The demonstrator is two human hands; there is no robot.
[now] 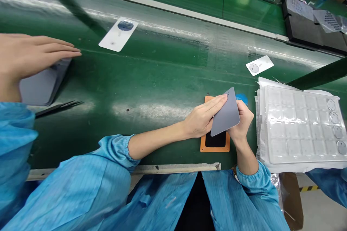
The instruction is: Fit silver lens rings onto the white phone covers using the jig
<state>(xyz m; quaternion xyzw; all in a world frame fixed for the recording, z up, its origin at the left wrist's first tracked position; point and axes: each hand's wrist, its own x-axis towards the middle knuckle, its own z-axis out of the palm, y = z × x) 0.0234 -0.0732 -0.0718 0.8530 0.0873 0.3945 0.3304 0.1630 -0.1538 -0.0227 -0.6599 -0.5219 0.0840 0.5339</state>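
A thin grey panel with rounded corners is held tilted between my two hands. My left hand lies along its left side, fingers stretched over the edge and onto the face. From the right, my right hand grips the opposite edge, its fingers partly hidden behind the panel. Right below both hands sits an orange frame with a black pad inside, partly covered by the hands and the panel. A bit of something blue shows behind my right hand.
To the right stands a clear plastic tray with several round discs. White cards lie on the green bench, one upper left, one right. At left, a co-worker's hand covers grey panels near dark tweezers. Another person works upper right.
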